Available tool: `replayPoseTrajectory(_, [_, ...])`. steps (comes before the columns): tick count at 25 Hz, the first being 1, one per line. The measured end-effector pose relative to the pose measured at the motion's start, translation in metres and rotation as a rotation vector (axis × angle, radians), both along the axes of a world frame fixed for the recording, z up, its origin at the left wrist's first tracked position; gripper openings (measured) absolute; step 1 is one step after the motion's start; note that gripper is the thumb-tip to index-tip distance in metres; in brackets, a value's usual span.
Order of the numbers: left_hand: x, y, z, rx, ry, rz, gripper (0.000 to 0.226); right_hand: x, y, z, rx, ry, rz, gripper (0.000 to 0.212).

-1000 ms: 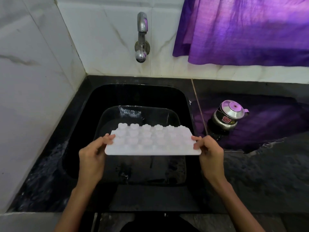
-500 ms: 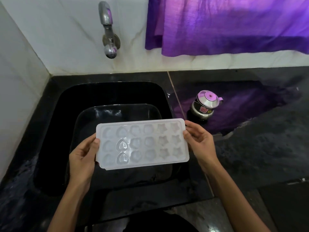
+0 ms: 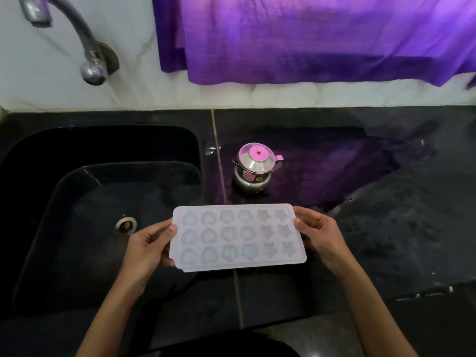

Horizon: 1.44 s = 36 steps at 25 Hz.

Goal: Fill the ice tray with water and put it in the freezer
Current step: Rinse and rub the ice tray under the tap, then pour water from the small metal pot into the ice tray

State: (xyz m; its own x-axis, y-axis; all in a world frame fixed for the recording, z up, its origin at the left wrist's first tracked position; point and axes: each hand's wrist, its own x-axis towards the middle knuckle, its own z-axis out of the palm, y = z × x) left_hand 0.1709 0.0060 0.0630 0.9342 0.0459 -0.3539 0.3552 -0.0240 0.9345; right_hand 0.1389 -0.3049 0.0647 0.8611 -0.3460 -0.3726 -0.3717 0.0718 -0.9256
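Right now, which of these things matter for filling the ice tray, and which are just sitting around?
For the job:
ice tray, held by left hand and right hand
tap
sink

Lying about:
small steel pot on the counter
purple curtain

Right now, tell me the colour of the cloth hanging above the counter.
Purple cloth, seen best in the head view.

Small steel lidded pot (image 3: pixel 253 168) on black countertop (image 3: pixel 386 228), purple curtain (image 3: pixel 309 39) above, marble wall (image 3: pixel 128 94)
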Motion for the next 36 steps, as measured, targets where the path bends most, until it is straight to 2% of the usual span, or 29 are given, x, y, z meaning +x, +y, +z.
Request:
replayPoseTrajectory(4, [-0.015, -0.084, -0.010, 0.022, 0.042, 0.058, 0.018, 0.009, -0.082, -0.011, -0.094, 0.008, 0.036, 0.024])
replayPoseTrajectory(8, [-0.023, -0.126, -0.017, 0.120, 0.055, 0.101, 0.019, 0.014, -0.118, -0.011, -0.125, -0.052, 0.116, 0.023])
replayPoseTrajectory(14, [-0.020, -0.138, -0.015, 0.249, 0.045, 0.145, 0.020, 0.015, -0.127, -0.021, -0.131, -0.060, 0.134, 0.023])
replayPoseTrajectory(22, [-0.016, -0.136, -0.017, 0.300, 0.058, 0.112, 0.024, 0.014, -0.129, -0.026, -0.132, -0.045, 0.134, 0.024])
replayPoseTrajectory(23, [-0.015, -0.135, -0.016, 0.331, 0.066, 0.097, 0.024, 0.015, -0.131, -0.026, -0.152, -0.033, 0.148, 0.023])
replayPoseTrajectory(25, [-0.014, -0.131, -0.011, 0.512, 0.042, 0.085, 0.026, 0.018, -0.136, -0.018, -0.228, -0.017, 0.150, 0.023])
replayPoseTrajectory(27, [-0.007, -0.125, -0.005, 0.668, -0.037, 0.129, 0.031, 0.026, -0.143, -0.004, -0.305, -0.060, 0.095, 0.020])
replayPoseTrajectory(28, [-0.003, -0.123, 0.001, 0.679, -0.078, 0.152, 0.034, 0.031, -0.144, 0.005, -0.327, -0.107, 0.081, 0.018])
replayPoseTrajectory(31, [0.017, -0.137, 0.022, 0.569, -0.150, 0.131, 0.047, 0.057, -0.120, 0.027, -0.295, -0.242, 0.146, 0.018])
replayPoseTrajectory(33, [0.035, -0.159, 0.034, 0.365, -0.145, 0.111, 0.057, 0.083, -0.087, 0.029, -0.229, -0.285, 0.223, 0.020])
replayPoseTrajectory(36, [0.062, -0.185, 0.031, 0.175, -0.124, 0.132, 0.064, 0.119, -0.044, 0.020, -0.178, -0.232, 0.405, 0.042])
